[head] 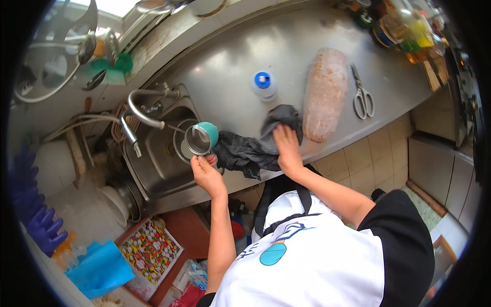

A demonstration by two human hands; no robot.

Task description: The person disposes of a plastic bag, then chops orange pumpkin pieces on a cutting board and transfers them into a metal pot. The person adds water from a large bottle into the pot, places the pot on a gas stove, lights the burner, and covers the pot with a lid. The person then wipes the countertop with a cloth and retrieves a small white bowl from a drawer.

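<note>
My left hand (209, 177) pinches the rim of a teal mug (207, 134) with a bare metal inside, tilted so its mouth faces the sink. Against the fingers of my right hand (288, 151) lies a crumpled dark sheet (245, 151) of cloth or plastic; part of it bunches up beyond the fingertips. The thumb is hidden, so the grip on it is unclear. Right of that hand rests a long pinkish-brown bundle (326, 94), seemingly wrapped in clear plastic. A bottle with a blue cap (264, 86) stands behind the sheet.
Scissors (362, 98) lie on the steel counter (230, 80), right of the bundle. The sink (153, 165) has a curved faucet (140, 111) and a round pan or bowl beside the mug. Several bottles (410, 34) crowd the far right corner. Purple gloves (42, 222) hang at the left.
</note>
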